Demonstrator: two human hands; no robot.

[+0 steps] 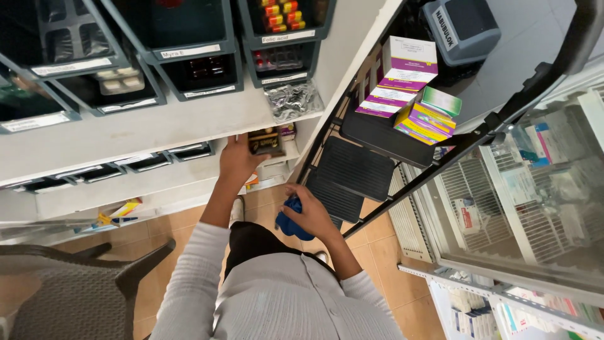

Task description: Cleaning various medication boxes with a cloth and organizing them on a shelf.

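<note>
- My left hand [238,160] grips a small dark box [266,142] at the shelf [157,129] edge.
- Right hand [309,213] is closed on a crumpled blue cloth [290,225].
- Black ribbed stepladder [358,167] just beside, with purple cartons [402,72] stacked on top.

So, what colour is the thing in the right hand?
Blue. The right hand holds a blue cloth-like thing; the head view shows it best.

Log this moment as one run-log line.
left hand: holds dark box at white shelf | right hand: grips blue cloth | step stool: purple-and-white boxes stacked on top
</note>
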